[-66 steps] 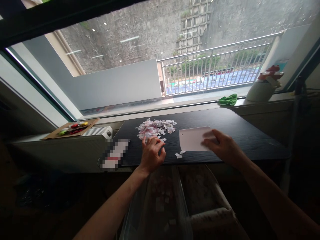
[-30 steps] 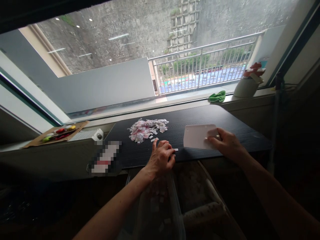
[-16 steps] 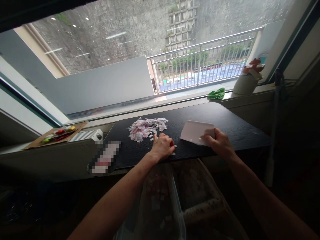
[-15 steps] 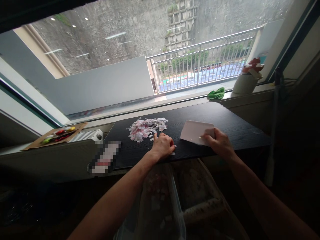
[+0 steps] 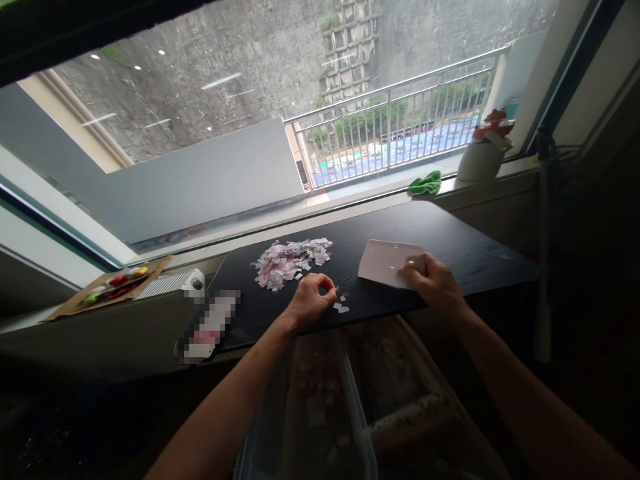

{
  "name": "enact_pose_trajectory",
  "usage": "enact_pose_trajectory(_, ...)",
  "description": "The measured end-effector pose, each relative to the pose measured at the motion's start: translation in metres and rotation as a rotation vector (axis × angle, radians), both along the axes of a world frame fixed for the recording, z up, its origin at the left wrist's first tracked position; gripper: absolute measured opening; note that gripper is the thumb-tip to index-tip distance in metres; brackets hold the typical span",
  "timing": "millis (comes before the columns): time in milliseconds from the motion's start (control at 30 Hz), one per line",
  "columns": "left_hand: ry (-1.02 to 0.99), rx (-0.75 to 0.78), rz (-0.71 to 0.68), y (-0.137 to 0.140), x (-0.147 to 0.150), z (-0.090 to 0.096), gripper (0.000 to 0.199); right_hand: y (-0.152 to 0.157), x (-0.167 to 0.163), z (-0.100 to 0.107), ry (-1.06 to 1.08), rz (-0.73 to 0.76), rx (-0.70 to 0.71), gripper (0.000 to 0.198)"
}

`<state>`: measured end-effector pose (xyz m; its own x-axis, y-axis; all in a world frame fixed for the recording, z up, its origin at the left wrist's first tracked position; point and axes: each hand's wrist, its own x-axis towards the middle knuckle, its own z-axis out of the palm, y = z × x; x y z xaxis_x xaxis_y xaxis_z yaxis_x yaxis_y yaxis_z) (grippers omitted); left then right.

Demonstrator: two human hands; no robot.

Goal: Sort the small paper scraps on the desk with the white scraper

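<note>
My right hand (image 5: 440,285) is closed around the right edge of a flat, white, card-like sheet (image 5: 385,260), tilted above the black table (image 5: 380,223). My left hand (image 5: 314,300) is at the table's near edge, thumb and fingertips curled together in a pinch; what they hold, if anything, is too small to make out. Several small paper scraps (image 5: 341,308) lie just right of those fingertips. Beyond my left hand spreads a heap of white and pinkish paper bits (image 5: 285,263).
Below the near edge stands a clear plastic bin (image 5: 357,413) with paper scraps inside. A green cloth (image 5: 426,183) and a whitish container with an orange top (image 5: 483,157) sit on the windowsill. At left are a white heater (image 5: 173,283) and a cardboard piece (image 5: 107,290) with colourful items.
My left hand has shifted slightly left, its pinch now turned more into view, and the scraps beside it show more. My right hand keeps its grip on the white sheet.
</note>
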<state>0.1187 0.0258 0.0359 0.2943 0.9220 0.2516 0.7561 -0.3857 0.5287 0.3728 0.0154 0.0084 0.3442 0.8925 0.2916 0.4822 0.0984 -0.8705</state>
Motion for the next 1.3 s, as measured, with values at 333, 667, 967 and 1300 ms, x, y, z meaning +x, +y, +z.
enact_pose_trajectory(333, 0.257, 0.118, -0.181, -0.004, 0.004, -0.004, 0.03, -0.001, 0.0, 0.001, 0.022, 0.024, -0.006, 0.023)
enact_pose_trajectory(667, 0.438, 0.252, -0.117, -0.016, -0.047, -0.008, 0.032, -0.002, 0.0, 0.0, 0.015, 0.023, -0.008, 0.022)
enact_pose_trajectory(967, 0.242, 0.31, -0.1, -0.038, -0.045, -0.011, 0.018, -0.004, 0.015, 0.01, 0.13, 0.36, -0.245, 0.024)
enact_pose_trajectory(1300, 0.143, 0.384, 0.124, -0.028, -0.052, -0.03, 0.013, 0.022, -0.007, 0.014, 0.246, 0.479, -0.31, 0.023)
